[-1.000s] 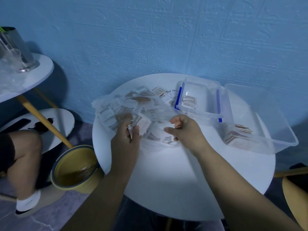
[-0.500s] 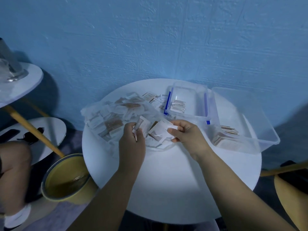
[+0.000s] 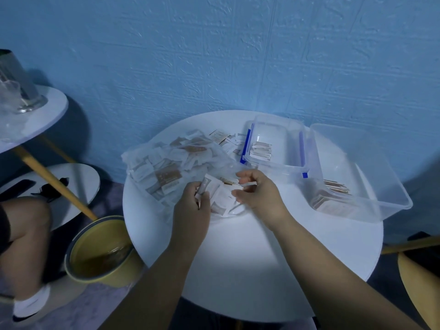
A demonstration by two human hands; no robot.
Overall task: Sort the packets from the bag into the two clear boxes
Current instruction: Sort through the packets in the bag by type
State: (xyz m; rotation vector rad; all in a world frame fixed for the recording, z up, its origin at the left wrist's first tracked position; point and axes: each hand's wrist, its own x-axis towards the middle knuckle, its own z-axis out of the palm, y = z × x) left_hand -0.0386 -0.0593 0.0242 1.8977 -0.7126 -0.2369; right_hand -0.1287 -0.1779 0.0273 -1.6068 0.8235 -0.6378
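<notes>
Right hand (image 3: 259, 195): pinch grip, thumb and fingers curled on edge of white packet (image 3: 228, 182); long axis of packet roughly left-right. Left hand (image 3: 191, 208): gripping small packet stack (image 3: 205, 186), just beside. Both over mouth of bag (image 3: 164, 167), full of packets. Small blue-clipped box (image 3: 273, 164) beyond and right of right hand; large box (image 3: 381, 186) farther right. Right hand nearer both boxes; likely carrier for drop.

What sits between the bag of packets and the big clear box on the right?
The smaller clear box with blue clips, holding a few packets, as the head view shows. Loose packets lie just left of it.
</notes>
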